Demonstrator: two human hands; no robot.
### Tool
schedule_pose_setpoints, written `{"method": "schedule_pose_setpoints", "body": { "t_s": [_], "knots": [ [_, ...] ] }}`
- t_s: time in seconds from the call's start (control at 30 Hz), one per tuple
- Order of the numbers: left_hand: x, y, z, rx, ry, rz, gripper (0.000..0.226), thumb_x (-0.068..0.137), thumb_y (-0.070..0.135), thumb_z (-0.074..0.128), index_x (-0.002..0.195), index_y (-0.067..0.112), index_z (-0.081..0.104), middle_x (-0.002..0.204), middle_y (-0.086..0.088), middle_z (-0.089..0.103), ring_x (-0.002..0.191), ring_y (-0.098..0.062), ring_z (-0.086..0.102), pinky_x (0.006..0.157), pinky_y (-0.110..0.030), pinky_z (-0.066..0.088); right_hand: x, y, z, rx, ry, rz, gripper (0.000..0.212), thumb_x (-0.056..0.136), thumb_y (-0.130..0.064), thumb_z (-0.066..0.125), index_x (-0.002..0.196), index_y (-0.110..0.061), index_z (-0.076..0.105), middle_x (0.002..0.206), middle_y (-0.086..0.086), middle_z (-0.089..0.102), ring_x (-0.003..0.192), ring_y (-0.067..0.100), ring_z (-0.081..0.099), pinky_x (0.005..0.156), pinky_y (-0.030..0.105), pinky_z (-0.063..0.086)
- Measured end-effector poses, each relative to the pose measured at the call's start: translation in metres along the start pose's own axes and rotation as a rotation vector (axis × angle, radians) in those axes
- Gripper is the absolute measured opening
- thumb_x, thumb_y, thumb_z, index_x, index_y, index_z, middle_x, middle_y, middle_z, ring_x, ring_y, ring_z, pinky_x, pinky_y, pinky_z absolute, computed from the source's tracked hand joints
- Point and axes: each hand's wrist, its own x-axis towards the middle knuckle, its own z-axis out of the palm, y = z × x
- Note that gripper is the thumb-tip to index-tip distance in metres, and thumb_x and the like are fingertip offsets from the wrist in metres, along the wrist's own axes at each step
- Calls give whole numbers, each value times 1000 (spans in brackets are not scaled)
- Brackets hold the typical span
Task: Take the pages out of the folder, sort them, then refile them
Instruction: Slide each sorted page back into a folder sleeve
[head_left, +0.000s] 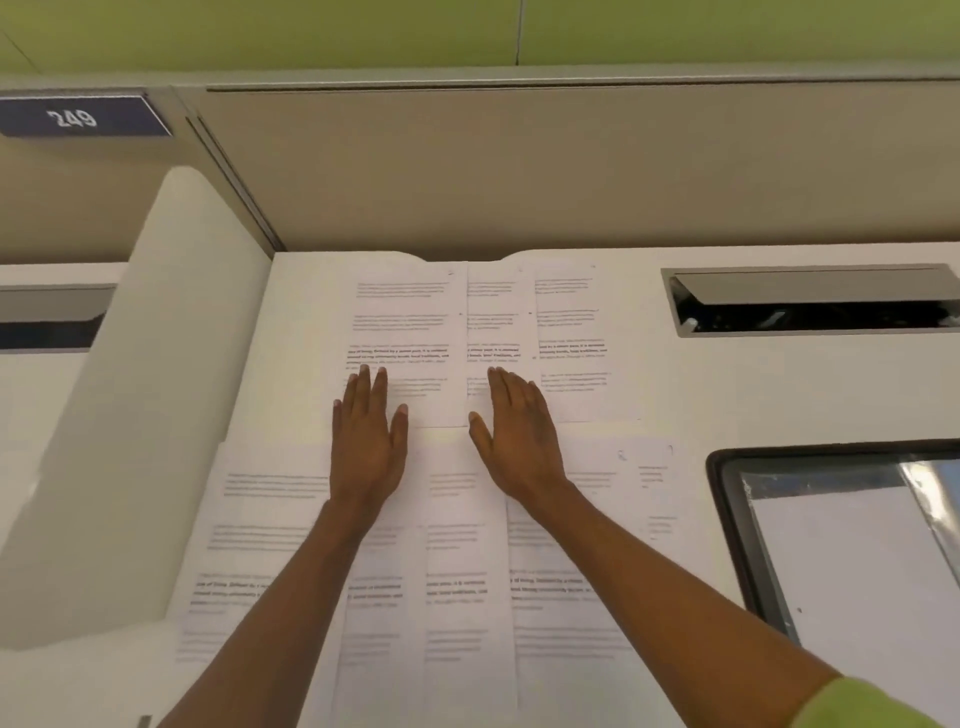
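Several printed white pages lie spread on the white desk in two overlapping rows. The far row of pages (410, 322) reaches the back partition; the near row of pages (467, 561) runs under my forearms. My left hand (369, 441) rests flat, fingers straight, on the lower edge of the far left page. Flat in the same way, my right hand (514, 436) lies over the neighbouring far pages. The folder (852, 545), black-edged with a clear sleeve, lies open at the right.
A white curved divider (140, 405) stands on the left. Grey partition panels close the back, with a blue "249" plate (78, 117) at upper left. A cable slot with a raised lid (810, 304) is cut into the desk (675, 395) at back right.
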Motion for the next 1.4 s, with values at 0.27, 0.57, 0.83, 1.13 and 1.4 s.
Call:
{"method": "schedule_pose_setpoints", "body": {
  "t_s": [0.27,0.57,0.83,1.13,1.4],
  "knots": [
    [55,-39,7,-1,2,-32,57,112,34,37,165,17,26,174,-7,15,162,-24,10,131,-51,6,87,-10,28,-153,-41,56,73,106,-53,30,163,-11,14,171,8,11,158,25,10,129,43,3],
    [52,-43,20,107,48,-30,58,112,35,35,166,16,26,174,-10,17,162,-25,10,131,-49,4,104,-7,44,-379,-73,91,85,99,-66,5,163,-10,15,172,9,6,159,27,5,126,54,-2],
    [52,-45,25,147,56,-41,59,111,37,33,166,17,24,174,-8,15,162,-23,8,132,-48,3,104,-20,44,-132,31,41,67,105,-53,33,158,-12,33,167,9,25,155,27,20,128,48,6],
    [53,-44,21,122,50,-35,60,110,41,27,165,18,27,174,-8,18,162,-23,10,132,-47,3,122,-56,25,697,126,394,41,102,-15,59,142,-11,52,136,7,65,117,21,65,100,35,55],
    [54,-33,3,-43,57,-98,58,112,33,40,165,15,28,173,-8,19,162,-23,12,131,-49,4,128,-49,12,801,55,645,24,93,1,55,108,-12,70,110,3,73,91,21,67,70,24,51]
  ]
}}
